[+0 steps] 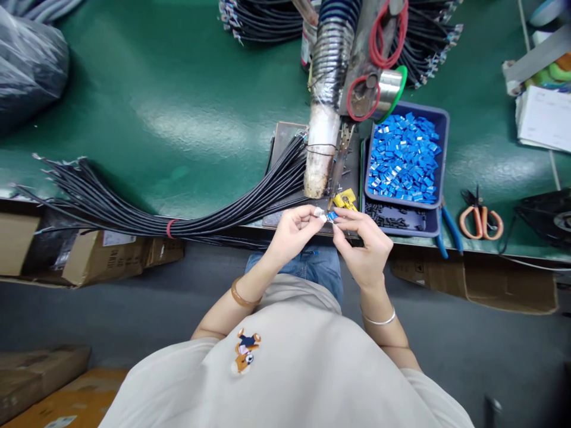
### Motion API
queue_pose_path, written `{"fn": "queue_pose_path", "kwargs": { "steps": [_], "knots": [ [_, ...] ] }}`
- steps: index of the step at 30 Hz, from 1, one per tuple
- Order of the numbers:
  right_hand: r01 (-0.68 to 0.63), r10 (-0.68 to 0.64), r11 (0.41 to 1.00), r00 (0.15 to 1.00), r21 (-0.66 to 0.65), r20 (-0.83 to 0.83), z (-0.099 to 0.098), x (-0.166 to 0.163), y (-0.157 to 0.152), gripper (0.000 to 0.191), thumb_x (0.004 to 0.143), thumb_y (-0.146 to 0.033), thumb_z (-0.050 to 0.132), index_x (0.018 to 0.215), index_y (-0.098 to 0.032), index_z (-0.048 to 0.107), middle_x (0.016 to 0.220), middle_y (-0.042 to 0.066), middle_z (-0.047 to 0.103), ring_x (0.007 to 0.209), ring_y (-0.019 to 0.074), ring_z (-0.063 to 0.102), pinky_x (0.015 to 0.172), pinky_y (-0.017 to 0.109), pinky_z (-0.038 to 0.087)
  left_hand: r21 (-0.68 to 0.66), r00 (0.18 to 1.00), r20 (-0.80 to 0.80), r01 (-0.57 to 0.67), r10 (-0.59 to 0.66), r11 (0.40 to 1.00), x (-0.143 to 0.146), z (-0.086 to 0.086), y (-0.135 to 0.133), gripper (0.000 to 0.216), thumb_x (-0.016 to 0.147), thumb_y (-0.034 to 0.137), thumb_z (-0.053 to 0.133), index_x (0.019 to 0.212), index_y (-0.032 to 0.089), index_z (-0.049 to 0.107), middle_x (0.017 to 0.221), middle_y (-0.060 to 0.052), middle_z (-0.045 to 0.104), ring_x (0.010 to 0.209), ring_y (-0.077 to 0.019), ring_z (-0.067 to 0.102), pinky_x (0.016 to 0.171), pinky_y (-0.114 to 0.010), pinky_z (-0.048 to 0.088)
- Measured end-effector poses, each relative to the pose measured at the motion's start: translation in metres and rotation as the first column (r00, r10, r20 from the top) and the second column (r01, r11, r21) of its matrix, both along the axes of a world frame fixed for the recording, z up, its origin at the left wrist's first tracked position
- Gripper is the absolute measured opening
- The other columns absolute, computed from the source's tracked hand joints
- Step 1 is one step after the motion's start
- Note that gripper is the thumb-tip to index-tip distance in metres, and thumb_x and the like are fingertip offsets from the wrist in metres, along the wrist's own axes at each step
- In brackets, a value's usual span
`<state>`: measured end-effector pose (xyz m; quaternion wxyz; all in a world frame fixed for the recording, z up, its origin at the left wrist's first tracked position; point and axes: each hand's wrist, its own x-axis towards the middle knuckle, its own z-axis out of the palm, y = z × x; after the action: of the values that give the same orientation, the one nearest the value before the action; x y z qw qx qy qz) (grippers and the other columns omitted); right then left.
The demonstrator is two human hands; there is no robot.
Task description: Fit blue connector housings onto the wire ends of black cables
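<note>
My left hand (292, 232) and my right hand (366, 241) meet at the table's front edge, fingertips almost touching. In my right hand, between thumb and fingers, is a small blue connector (332, 216). My left hand pinches a small whitish piece (319, 213) against the connector's left side; its exact kind is too small to tell. Just beyond the fingertips lies a yellow piece (345, 199), below an upright thin metal rod (339, 166). A tray of blue connectors (404, 154) stands beyond my right hand.
Left of my hands lies a bundle of black cables (200, 223) with a red band. A duct hose (322, 137) and a solder spool (390, 89) hang overhead. Blue-handled pliers (450, 229) and orange-handled scissors (482, 220) lie at right. Cardboard boxes (111, 252) stand below the table edge.
</note>
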<state>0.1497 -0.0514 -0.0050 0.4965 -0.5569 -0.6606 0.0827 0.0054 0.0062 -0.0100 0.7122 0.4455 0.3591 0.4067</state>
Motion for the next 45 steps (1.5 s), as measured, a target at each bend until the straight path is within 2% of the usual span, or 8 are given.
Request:
{"fn": "queue_pose_path", "kwargs": {
  "steps": [13, 23, 30, 45],
  "knots": [
    [0.003, -0.003, 1.0, 1.0, 0.012, 0.02, 0.0004, -0.0001, 0.0011, 0.014, 0.083, -0.01, 0.067, 0.086, -0.023, 0.067, 0.103, 0.005, 0.076, 0.095, 0.0189, 0.074, 0.087, 0.037, 0.061, 0.047, 1.0, -0.015, -0.026, 0.027, 0.999, 0.0016, -0.0002, -0.001, 0.027, 0.079, 0.037, 0.074, 0.071, 0.015, 0.06, 0.055, 0.007, 0.039, 0.049, -0.0042, 0.031, 0.05, -0.019, 0.031],
    [0.022, -0.024, 0.999, 0.997, 0.031, 0.075, 0.0028, -0.0015, 0.0032, 0.014, 0.085, -0.012, 0.067, 0.09, -0.025, 0.069, 0.104, 0.004, 0.076, 0.095, 0.0185, 0.074, 0.085, 0.035, 0.062, 0.109, 0.996, -0.059, -0.062, 0.068, 0.992, 0.0011, 0.0014, -0.0004, 0.023, 0.079, 0.034, 0.073, 0.072, 0.014, 0.063, 0.065, 0.003, 0.053, 0.056, -0.0056, 0.041, 0.053, -0.018, 0.035],
    [0.01, -0.011, 1.0, 1.0, 0.02, 0.027, -0.0001, -0.0003, 0.0004, 0.013, 0.083, -0.01, 0.066, 0.085, -0.023, 0.064, 0.105, 0.006, 0.076, 0.091, 0.0186, 0.074, 0.083, 0.035, 0.062, 0.063, 1.0, -0.027, -0.014, 0.016, 0.998, 0.0013, -0.0006, -0.0012, 0.025, 0.078, 0.035, 0.074, 0.071, 0.015, 0.062, 0.057, 0.006, 0.044, 0.051, -0.0043, 0.033, 0.052, -0.019, 0.033],
    [-0.005, 0.005, 1.0, 0.999, 0.009, 0.032, 0.0016, -0.0008, 0.0003, 0.013, 0.084, -0.009, 0.067, 0.087, -0.021, 0.066, 0.103, 0.006, 0.076, 0.096, 0.0183, 0.073, 0.087, 0.034, 0.06, 0.061, 0.999, -0.036, -0.001, 0.003, 0.998, 0.0001, -0.0009, -0.0025, 0.024, 0.082, 0.034, 0.069, 0.073, 0.015, 0.057, 0.057, 0.008, 0.038, 0.051, -0.0041, 0.029, 0.053, -0.018, 0.03]
  ]
}}
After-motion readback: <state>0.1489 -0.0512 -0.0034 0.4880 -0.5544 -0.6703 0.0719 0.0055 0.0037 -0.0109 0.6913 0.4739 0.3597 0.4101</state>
